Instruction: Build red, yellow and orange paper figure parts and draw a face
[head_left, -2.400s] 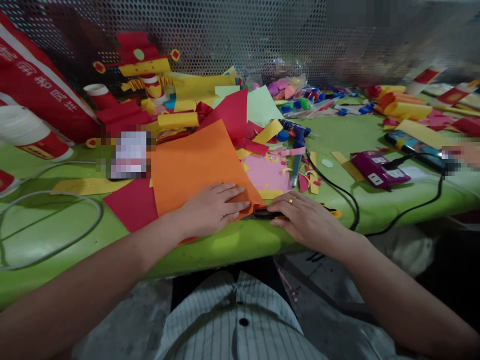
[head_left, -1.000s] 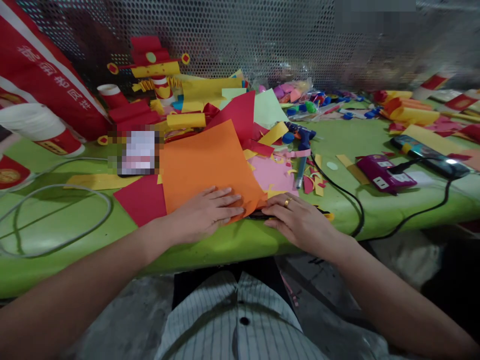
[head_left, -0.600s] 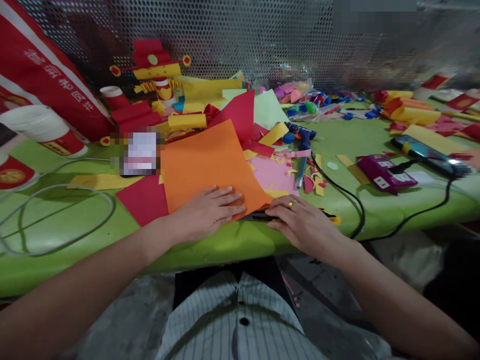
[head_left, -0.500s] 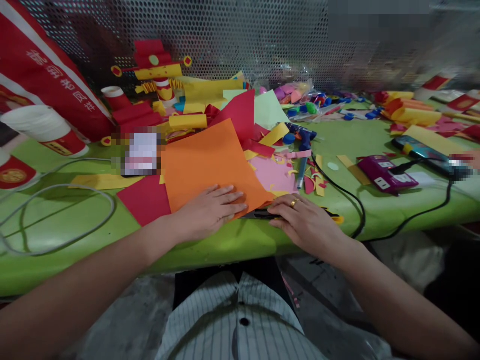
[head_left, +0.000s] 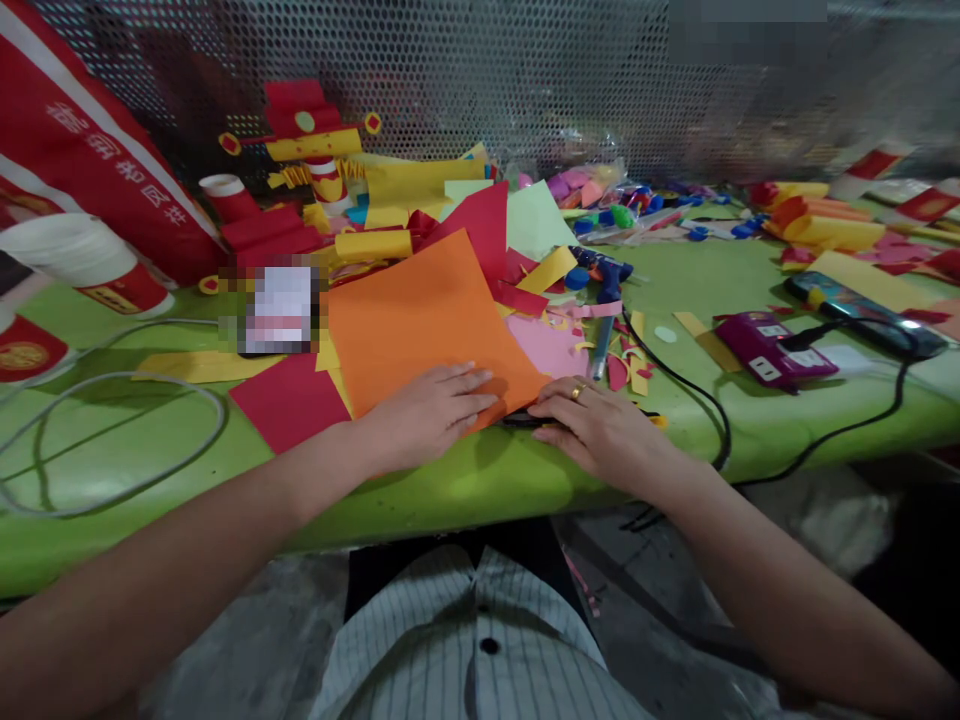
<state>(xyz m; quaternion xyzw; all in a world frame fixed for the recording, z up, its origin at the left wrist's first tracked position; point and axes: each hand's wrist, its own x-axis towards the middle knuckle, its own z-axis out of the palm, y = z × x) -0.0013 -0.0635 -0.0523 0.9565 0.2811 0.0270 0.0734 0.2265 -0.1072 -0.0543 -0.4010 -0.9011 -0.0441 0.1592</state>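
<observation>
A sheet of orange paper [head_left: 412,320] lies at a slant near the table's front edge. My left hand [head_left: 431,415] rests on its lower part, fingers stretched out and pressing it down. At the sheet's right corner, my right hand [head_left: 581,420], with a ring on one finger, has its fingers bent and closed on the paper's edge. A dark object [head_left: 517,420] with a yellow-orange end lies partly hidden under this hand; its kind is unclear. Red paper [head_left: 289,400] shows to the left of the orange sheet, and pink paper [head_left: 551,345] with scraps lies to its right.
A blue glue gun [head_left: 604,268] with a black cable lies behind the scraps. A purple power strip [head_left: 776,345] sits at right. Left are a phone [head_left: 281,310], a white cable [head_left: 214,420] and stacked paper cups [head_left: 90,260]. A red paper hat figure [head_left: 304,120] stands at the back.
The orange sheet's lower right corner has shifted slightly, and my right hand has moved a little left with it. My left hand stays flat on the sheet. A hand at far right has left view.
</observation>
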